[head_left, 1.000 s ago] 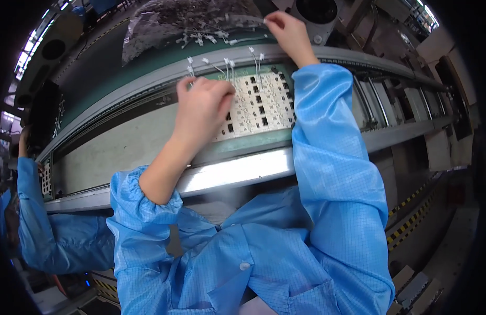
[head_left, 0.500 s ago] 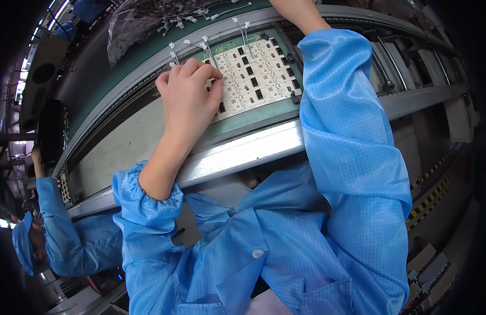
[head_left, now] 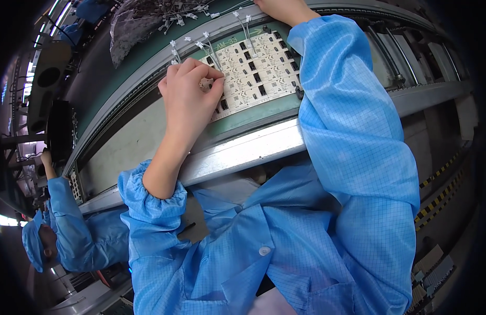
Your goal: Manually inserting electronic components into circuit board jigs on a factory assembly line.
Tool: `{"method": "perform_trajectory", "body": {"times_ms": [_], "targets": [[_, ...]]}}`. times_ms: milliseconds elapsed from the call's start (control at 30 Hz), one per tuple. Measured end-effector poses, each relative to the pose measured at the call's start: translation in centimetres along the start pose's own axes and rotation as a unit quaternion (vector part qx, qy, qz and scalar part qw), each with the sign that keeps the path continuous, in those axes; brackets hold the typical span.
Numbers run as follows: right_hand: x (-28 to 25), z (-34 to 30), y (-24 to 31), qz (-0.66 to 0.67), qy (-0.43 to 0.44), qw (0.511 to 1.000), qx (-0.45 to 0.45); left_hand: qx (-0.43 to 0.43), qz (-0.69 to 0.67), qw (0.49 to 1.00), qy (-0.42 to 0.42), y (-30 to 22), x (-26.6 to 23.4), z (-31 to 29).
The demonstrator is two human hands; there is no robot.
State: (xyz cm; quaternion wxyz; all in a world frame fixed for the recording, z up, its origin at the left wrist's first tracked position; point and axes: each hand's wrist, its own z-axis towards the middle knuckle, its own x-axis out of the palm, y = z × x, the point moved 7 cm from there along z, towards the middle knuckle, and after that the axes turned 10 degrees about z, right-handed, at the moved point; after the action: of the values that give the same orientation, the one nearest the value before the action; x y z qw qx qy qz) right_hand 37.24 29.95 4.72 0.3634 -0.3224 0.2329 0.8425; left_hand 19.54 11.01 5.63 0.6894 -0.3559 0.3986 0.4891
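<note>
My left hand (head_left: pixel 189 89) is over the left part of a white panel of circuit boards (head_left: pixel 243 79) with black parts on it. Its thumb and index finger meet in a pinch; what is between them is too small to make out. The panel lies in a green carrier (head_left: pixel 253 116). White wires with small connectors (head_left: pixel 248 32) rise from the panel's far side and lean over the rail. At the top edge, my right hand (head_left: pixel 285 8) reaches beyond the carrier, near a loose wire; most of its fingers are cut off from view.
A metal rail (head_left: pixel 248 149) runs between my body and the carrier. Beyond the far rail, a pile of wires with white connectors (head_left: pixel 182 16) lies beside a clear plastic bag (head_left: pixel 133 34) on a green belt (head_left: pixel 104 86). At left, another person in blue (head_left: pixel 91 236) works along the line.
My right hand has moved left along the far rail. My left hand keeps its pinch at nearly the same spot on the panel. The whole view has shifted slightly.
</note>
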Motion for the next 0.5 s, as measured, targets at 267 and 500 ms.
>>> {"method": "perform_trajectory", "body": {"times_ms": [267,500], "targets": [[-0.5,0.4,1.6,0.070,0.083,0.994,0.017,0.011,0.017,1.000,-0.003,0.3,-0.2,-0.3],[-1.6,0.6,1.9,0.072,0.050,0.996,0.017,0.096,0.097,0.988,-0.070,-1.5,-1.8,-0.9]]}}
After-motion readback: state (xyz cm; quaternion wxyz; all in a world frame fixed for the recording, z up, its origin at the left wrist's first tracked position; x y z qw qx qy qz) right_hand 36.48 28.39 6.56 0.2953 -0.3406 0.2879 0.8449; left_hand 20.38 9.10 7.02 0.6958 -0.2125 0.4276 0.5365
